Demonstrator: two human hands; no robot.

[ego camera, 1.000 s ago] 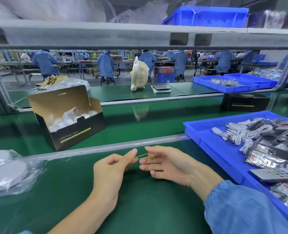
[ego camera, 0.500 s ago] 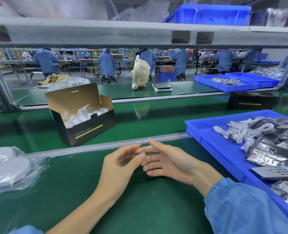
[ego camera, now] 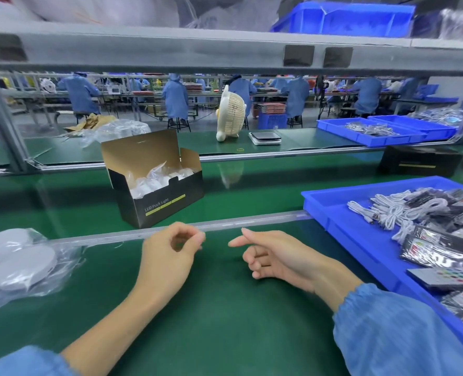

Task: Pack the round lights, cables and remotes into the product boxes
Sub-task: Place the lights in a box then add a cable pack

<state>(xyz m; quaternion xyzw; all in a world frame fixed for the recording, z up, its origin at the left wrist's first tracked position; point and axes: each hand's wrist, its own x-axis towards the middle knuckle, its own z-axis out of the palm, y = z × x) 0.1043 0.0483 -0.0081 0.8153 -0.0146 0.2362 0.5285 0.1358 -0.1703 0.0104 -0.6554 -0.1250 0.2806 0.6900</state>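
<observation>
Landmark: the open box (ego camera: 154, 196), black with a brown lid flap standing up, on the green belt (ego camera: 62, 202); I placed everything else from it.
Lights in the box: white round lights in clear wrap already filled its inside; I judged it lacked cable and remote.
Loose lights: more round lights (ego camera: 16, 264) in a plastic bag lay well to the left of the box, nearer me.
Cables: white coiled cables (ego camera: 393, 210) lay in the blue tray (ego camera: 330, 204), well right of the box.
Remotes: flat remotes (ego camera: 447, 275) in silvery sleeves sat in the same tray, nearer me than the cables.
Left hand: my left hand (ego camera: 168, 256) hung just in front of the box, thumb and forefinger curled toward each other (whether they pinched anything I could not tell).
Right hand: my right hand (ego camera: 273, 256) was beside the left, apart from it, forefinger out, the rest loosely curled, holding nothing.
Handling, cable: light and floppy, I judged; best pinched across the whole coil so it would not unwind.
Handling, remote: light and stiff, its sleeve probably slippery; I would take it by the long edges.
Handling, lights: light, hard discs, slick in film; grip across the rim.
Elsewhere: a cream fan (ego camera: 230, 115) stood beyond the box.
</observation>
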